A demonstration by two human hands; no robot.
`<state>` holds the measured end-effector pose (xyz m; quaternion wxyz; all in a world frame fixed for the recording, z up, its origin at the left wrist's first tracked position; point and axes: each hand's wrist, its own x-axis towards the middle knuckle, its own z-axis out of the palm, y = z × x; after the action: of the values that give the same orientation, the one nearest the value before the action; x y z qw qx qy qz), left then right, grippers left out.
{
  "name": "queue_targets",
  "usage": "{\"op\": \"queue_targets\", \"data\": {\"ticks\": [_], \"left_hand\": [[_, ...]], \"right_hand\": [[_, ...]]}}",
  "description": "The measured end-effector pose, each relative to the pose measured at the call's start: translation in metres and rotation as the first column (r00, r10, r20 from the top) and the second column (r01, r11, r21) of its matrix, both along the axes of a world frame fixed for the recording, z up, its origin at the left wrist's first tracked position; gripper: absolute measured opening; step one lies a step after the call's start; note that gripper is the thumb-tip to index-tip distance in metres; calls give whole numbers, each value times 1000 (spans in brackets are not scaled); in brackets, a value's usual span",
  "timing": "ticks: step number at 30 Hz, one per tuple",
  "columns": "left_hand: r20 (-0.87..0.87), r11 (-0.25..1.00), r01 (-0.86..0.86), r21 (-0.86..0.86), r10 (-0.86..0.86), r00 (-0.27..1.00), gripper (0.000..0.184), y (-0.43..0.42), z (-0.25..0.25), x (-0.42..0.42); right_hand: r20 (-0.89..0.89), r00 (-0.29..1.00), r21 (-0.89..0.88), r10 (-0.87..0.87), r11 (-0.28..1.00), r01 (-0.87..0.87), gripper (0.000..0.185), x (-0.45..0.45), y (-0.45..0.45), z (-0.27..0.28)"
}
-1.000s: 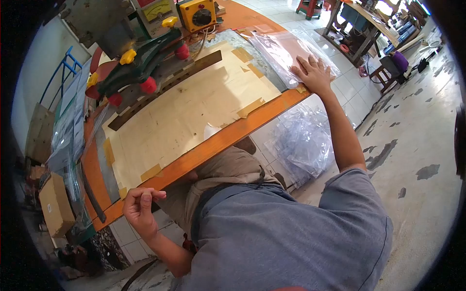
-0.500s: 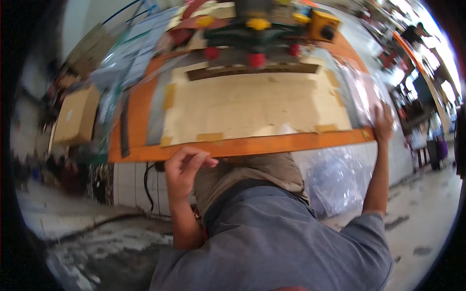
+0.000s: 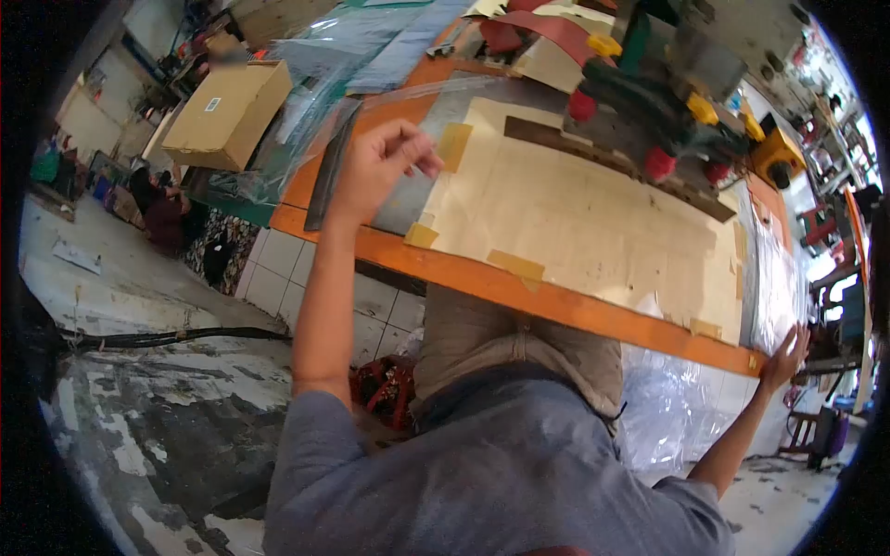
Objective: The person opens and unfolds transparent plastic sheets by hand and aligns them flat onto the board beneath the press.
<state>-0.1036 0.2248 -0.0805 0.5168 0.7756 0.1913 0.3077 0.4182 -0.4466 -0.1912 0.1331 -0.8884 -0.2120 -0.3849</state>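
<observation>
left hand (image 3: 373,174) moved over grey sheet (image 3: 400,213) edge, loosely curled; right hand (image 3: 783,360), fingers apart, touches plastic (image 3: 773,292).

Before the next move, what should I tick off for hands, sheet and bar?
1. Left hand away from the dark bar: ok, it is above the left end of the table.
2. Left hand free: ok, nothing visible in it.
3. Right hand gripping the clear plastic: cannot tell; it is at the near end.
4. Pale sheet taped: ok, strips show along its near edge and left end.
5. Dark bar raised off the sheet: cannot tell from this angle.
</observation>
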Motion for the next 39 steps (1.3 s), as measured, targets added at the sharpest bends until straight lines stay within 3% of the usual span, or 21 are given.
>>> {"op": "queue_targets", "data": {"ticks": [3, 7, 9, 11, 14, 16, 17, 19, 23, 25, 28, 32, 34, 39], "left_hand": [[-64, 993, -117, 20, 118, 991, 21, 78, -6, 5], [-108, 964, -262, 49, 266, 958, 22, 170, -11, 4], [-126, 902, -429, 55, 432, 893, 25, 214, -17, 8], [-70, 887, -461, -7, 460, 885, 27, 259, -30, 18], [-132, 812, -572, 111, 583, 802, 28, 307, -39, 35], [-22, 679, -640, 359, 692, 721, 33, 343, -63, 50], [-20, 681, -641, 356, 691, 723, 33, 357, -69, 54], [-46, 558, -590, 583, 748, 662, 47, 378, -82, 62], [-99, 535, -494, 685, 740, 665, 56, 414, -101, 66], [-165, 389, -389, 835, 852, 498, 57, 404, -88, 70], [-122, 330, -383, 863, 871, 477, 50, 410, -84, 75], [-136, 351, -424, 835, 878, 459, 35, 420, -76, 78], [-158, 402, -526, 749, 880, 447, 25, 422, -76, 79], [-56, 384, -682, 623, 891, 451, 29, 415, -64, 76]], "right_hand": [[-42, 996, 156, 85, 985, -77, 40, -21, 5, 2], [88, 976, -13, 198, 980, -197, 38, -115, 71, 44], [77, 963, 22, 260, 965, -262, 33, -151, 100, 39], [-53, 880, -54, 473, 878, -475, 27, -184, 134, 43], [-150, 843, -30, 516, 850, -526, 24, -219, 189, 56], [-168, 838, 41, 520, 853, -521, 26, -225, 212, 58], [-192, 832, 113, 520, 854, -508, 29, -225, 221, 57], [-204, 840, 86, 502, 864, -495, 34, -221, 227, 50], [-261, 849, 49, 460, 884, -464, 34, -220, 229, 47], [-310, 846, 41, 435, 895, -445, 34, -223, 235, 51], [-339, 833, 38, 438, 891, -453, 32, -221, 237, 50], [-352, 828, 82, 437, 895, -438, 30, -221, 236, 50], [-357, 833, 81, 423, 902, -424, 30, -221, 234, 50], [-355, 829, 115, 432, 900, -419, 28, -222, 236, 51]]}}
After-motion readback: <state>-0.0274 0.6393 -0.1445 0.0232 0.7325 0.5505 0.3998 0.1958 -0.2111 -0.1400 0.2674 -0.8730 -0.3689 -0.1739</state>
